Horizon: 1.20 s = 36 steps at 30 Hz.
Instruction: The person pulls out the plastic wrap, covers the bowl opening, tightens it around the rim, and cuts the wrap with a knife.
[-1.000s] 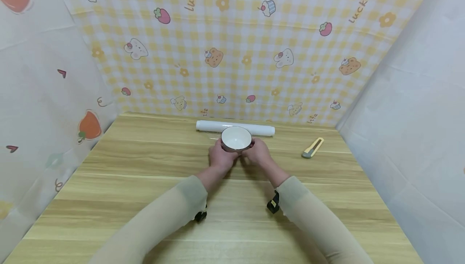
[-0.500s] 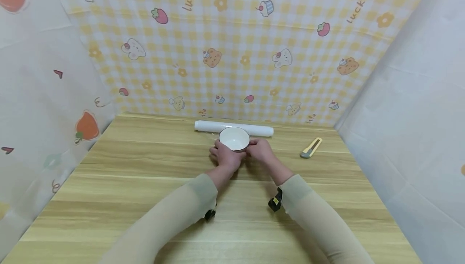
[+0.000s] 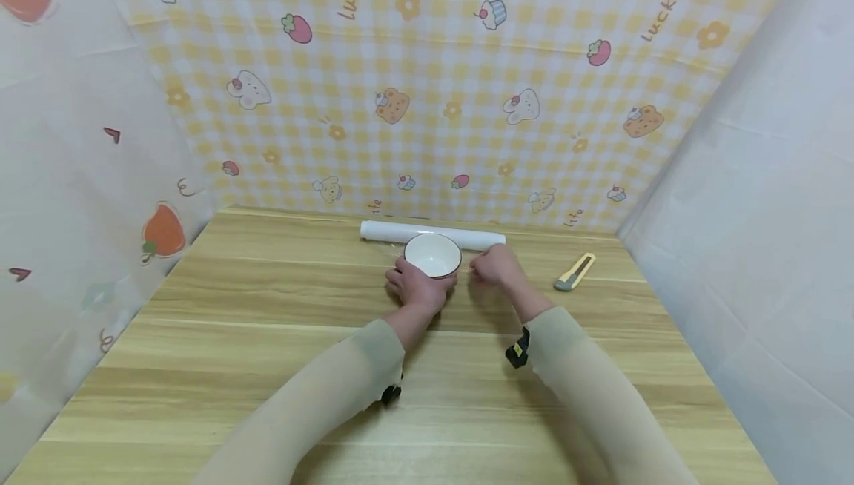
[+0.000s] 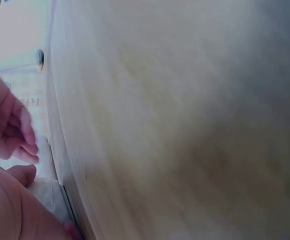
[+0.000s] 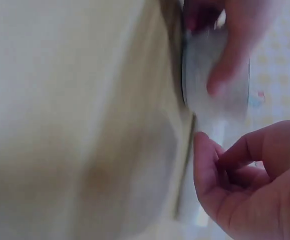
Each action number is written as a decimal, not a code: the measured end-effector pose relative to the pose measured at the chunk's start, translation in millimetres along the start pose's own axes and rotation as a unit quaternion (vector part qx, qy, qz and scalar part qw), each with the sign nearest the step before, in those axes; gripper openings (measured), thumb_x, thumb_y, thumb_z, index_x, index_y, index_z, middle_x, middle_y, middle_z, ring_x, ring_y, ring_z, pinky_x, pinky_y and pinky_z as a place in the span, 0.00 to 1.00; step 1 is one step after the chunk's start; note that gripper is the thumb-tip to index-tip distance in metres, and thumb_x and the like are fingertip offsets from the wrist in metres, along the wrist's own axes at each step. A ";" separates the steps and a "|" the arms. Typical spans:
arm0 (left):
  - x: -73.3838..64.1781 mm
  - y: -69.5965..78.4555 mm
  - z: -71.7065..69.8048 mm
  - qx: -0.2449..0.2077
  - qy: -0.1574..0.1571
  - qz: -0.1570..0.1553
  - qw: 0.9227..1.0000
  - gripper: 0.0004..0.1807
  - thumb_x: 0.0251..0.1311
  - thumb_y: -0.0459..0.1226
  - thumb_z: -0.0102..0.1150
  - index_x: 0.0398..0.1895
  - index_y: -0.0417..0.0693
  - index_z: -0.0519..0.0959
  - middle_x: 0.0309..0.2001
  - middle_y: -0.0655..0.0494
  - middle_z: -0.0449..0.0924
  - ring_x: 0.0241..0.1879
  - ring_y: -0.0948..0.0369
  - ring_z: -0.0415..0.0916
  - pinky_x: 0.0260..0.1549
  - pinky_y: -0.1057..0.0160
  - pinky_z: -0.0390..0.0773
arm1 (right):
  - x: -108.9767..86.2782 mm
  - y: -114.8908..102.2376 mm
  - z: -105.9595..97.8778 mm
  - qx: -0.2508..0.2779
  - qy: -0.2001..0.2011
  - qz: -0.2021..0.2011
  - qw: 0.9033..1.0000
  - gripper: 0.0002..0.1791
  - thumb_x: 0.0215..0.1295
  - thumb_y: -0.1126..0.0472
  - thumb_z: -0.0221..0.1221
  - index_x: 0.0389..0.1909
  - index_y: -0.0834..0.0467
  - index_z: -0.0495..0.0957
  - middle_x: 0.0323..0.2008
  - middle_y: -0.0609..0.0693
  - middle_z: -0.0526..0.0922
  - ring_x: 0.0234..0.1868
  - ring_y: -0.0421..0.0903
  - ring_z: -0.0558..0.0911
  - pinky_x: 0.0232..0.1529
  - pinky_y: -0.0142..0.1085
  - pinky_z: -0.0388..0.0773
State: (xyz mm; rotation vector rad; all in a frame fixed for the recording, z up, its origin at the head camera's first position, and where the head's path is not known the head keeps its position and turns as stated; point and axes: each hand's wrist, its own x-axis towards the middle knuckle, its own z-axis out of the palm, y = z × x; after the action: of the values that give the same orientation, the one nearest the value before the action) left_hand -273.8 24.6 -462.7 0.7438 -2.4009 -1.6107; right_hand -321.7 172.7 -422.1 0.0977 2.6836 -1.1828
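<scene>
A white bowl [image 3: 433, 255] with a dark rim stands upright on the table in front of a white roll [image 3: 394, 231]. My left hand [image 3: 419, 286] grips the bowl's near side, fingers round its left and thumb on its wall, as the right wrist view shows. Clear, wrinkled plastic film [image 4: 47, 192] lies against the bowl wall in the left wrist view. My right hand [image 3: 497, 265] is just right of the bowl, apart from it, before the roll's right end. Its fingers [image 5: 207, 170] are curled towards the thumb; I cannot tell whether they pinch film.
A yellow and grey utility knife [image 3: 574, 272] lies at the right on the wood-grain table [image 3: 267, 366]. The checked cloth [image 3: 427, 136] rises behind the table, with pale cloth at both sides.
My right hand has let go of the bowl's right side and moved to the right. My left hand has shifted slightly right round the bowl's near side. The bowl stays in about the same place.
</scene>
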 end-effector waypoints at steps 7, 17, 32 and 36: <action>2.0 -1.8 2.7 -0.007 -0.002 -0.003 1.000 0.65 0.40 0.41 0.94 0.79 0.41 0.59 0.73 0.30 0.58 0.75 0.35 0.57 0.79 0.42 0.67 | 36.5 -3.2 -17.8 -0.218 0.107 -0.091 0.966 0.23 0.84 0.60 0.47 0.66 0.65 0.81 0.61 0.65 0.86 0.59 0.61 0.83 0.64 0.51 0.82; 1.9 -3.1 0.8 0.011 -0.008 0.005 1.000 0.65 0.41 0.42 0.94 0.78 0.41 0.58 0.73 0.29 0.59 0.74 0.35 0.59 0.77 0.42 0.69 | 60.8 -3.1 -1.1 -0.324 0.084 -0.072 0.940 0.26 0.91 0.46 0.45 0.78 0.50 0.75 0.77 0.61 0.77 0.78 0.69 0.72 0.79 0.67 0.64; -7.6 -4.4 -13.4 0.046 -0.027 0.042 0.998 0.64 0.44 0.45 0.92 0.79 0.39 0.59 0.72 0.31 0.61 0.72 0.37 0.63 0.75 0.43 0.73 | 57.7 3.5 -6.6 -0.336 0.073 -0.051 0.938 0.25 0.89 0.43 0.47 0.76 0.46 0.77 0.82 0.60 0.68 0.82 0.68 0.61 0.80 0.69 0.56; -3.8 -9.7 -16.8 0.050 -0.038 0.054 0.997 0.64 0.42 0.44 0.93 0.78 0.38 0.60 0.72 0.31 0.62 0.72 0.37 0.64 0.75 0.43 0.73 | 51.3 5.3 -10.8 -0.343 0.069 -0.057 0.935 0.25 0.89 0.43 0.49 0.74 0.48 0.79 0.80 0.61 0.72 0.81 0.69 0.63 0.80 0.69 0.58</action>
State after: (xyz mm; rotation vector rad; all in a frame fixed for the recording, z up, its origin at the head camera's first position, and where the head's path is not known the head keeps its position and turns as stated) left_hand -260.9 9.7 -464.0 0.5671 -2.5448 -1.5130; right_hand -372.8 183.1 -429.9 -0.0889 3.0879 -0.2051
